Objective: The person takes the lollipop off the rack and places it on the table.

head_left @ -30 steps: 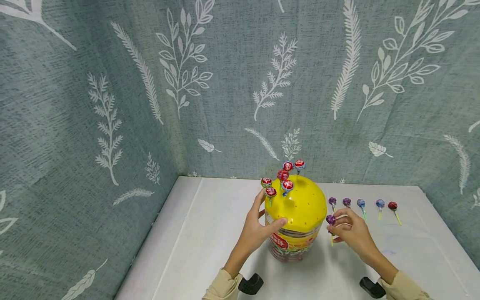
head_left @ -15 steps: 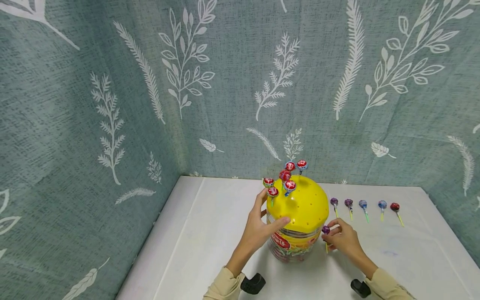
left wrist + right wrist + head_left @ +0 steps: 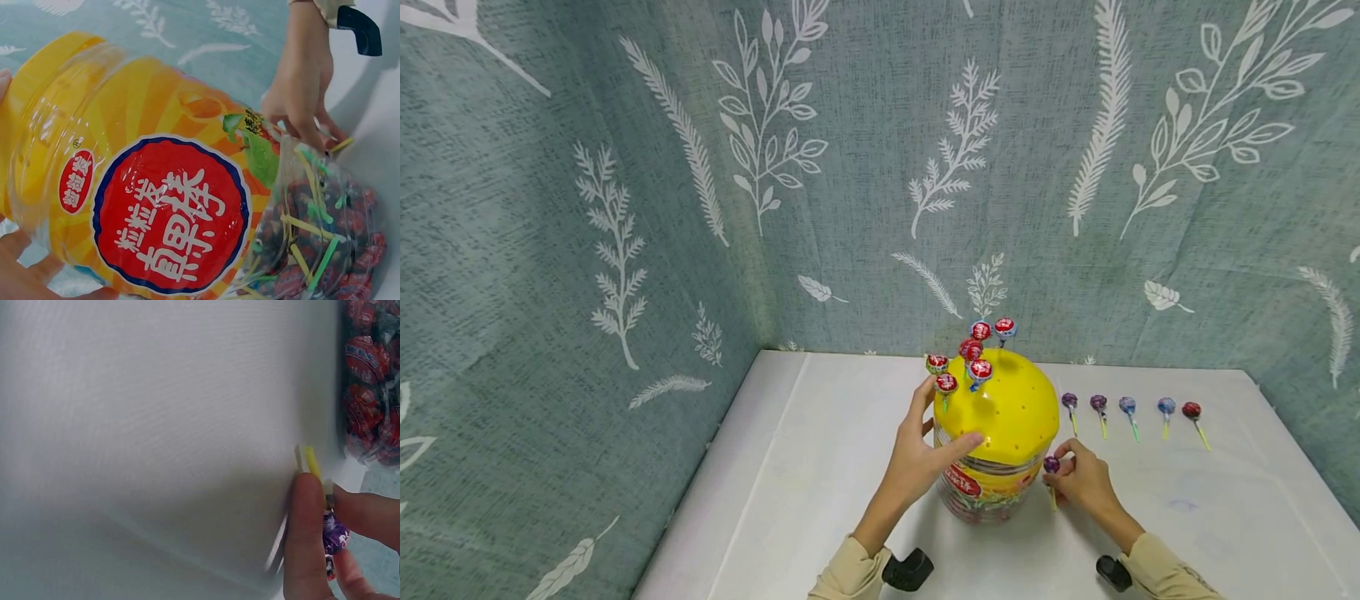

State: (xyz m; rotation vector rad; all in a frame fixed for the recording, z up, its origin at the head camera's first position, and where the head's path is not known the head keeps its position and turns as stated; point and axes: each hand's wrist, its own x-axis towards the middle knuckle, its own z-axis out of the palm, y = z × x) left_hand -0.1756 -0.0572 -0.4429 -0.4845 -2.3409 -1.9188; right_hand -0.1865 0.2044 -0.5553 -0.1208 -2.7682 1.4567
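A clear plastic candy jar (image 3: 996, 490) with a yellow lid (image 3: 1007, 412) stands upright on the white table. My left hand (image 3: 910, 458) holds it from the left, thumb lying on the lid and fingers round the far side. Several red-topped lollipops (image 3: 980, 370) stick up from holes in the lid's left and back parts. Close beside the jar's right side, my right hand (image 3: 1086, 482) pinches a purple lollipop (image 3: 1051, 464), candy up and yellow stick (image 3: 312, 464) pointing down. More wrapped lollipops (image 3: 325, 231) show through the jar's lower wall in the left wrist view.
Right of the jar lies a row of several lollipops, among them a purple one (image 3: 1098, 403), a blue one (image 3: 1127, 406) and a red one (image 3: 1192, 410). A patterned green cloth (image 3: 865, 167) hangs behind and to the left of the table (image 3: 805, 467).
My right hand has carried the purple lollipop left and down, away from the row and closer to the jar's side. The left hand has kept its hold on the jar.
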